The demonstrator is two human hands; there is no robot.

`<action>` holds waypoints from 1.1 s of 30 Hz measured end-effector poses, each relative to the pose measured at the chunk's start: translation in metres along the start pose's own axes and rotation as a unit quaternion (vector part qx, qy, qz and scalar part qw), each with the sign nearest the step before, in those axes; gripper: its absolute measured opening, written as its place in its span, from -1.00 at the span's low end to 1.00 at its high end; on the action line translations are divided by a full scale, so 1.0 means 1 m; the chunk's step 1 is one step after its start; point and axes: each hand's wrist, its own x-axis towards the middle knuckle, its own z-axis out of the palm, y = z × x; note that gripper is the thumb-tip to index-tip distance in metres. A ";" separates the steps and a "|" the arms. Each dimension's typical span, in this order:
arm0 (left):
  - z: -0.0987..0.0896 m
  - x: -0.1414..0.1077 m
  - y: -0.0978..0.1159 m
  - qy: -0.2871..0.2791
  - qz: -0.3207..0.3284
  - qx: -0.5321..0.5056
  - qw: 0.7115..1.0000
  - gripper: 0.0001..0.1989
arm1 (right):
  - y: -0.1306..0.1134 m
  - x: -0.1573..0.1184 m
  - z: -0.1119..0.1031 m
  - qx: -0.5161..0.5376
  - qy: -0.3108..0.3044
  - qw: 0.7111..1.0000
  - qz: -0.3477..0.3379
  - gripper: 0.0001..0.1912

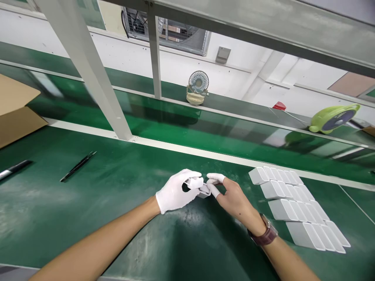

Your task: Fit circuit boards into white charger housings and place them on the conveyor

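Note:
My left hand (177,191), in a white glove, grips a small white piece (195,182) between thumb and fingers. Just below and to the right of that piece is a white and grey casing (204,191), low over the green tabletop. My right hand (228,191) has white covers on its fingertips; its thumb and forefinger touch or nearly touch the casing's right side. Whether the right fingers pinch anything is too small to tell. The inside of the casing is partly hidden by the white piece and the fingers.
Several white boxes (304,210) stand in rows at the right. Black tweezers (78,166) and a dark-handled tool (14,170) lie at the left, near a cardboard box (20,121). A metal post (96,78) rises behind. Two small fans (198,82) (334,118) sit beyond the bench.

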 end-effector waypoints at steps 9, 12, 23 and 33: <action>0.001 -0.004 -0.010 0.002 0.003 -0.025 1.000 -0.64 | 0.003 0.004 0.002 -0.045 0.001 0.999 -0.027 -0.72; 0.001 -0.003 -0.008 0.006 -0.003 -0.022 1.000 -0.68 | 0.004 0.005 0.007 -0.027 0.011 0.999 -0.030 -0.73; 0.000 -0.003 -0.004 -0.024 0.002 0.007 1.000 -0.75 | 0.013 0.008 0.012 0.133 0.116 0.984 0.035 -0.66; 0.001 -0.004 -0.006 -0.026 -0.001 0.001 1.000 -0.71 | 0.003 -0.015 -0.002 0.009 0.081 0.997 0.003 -0.69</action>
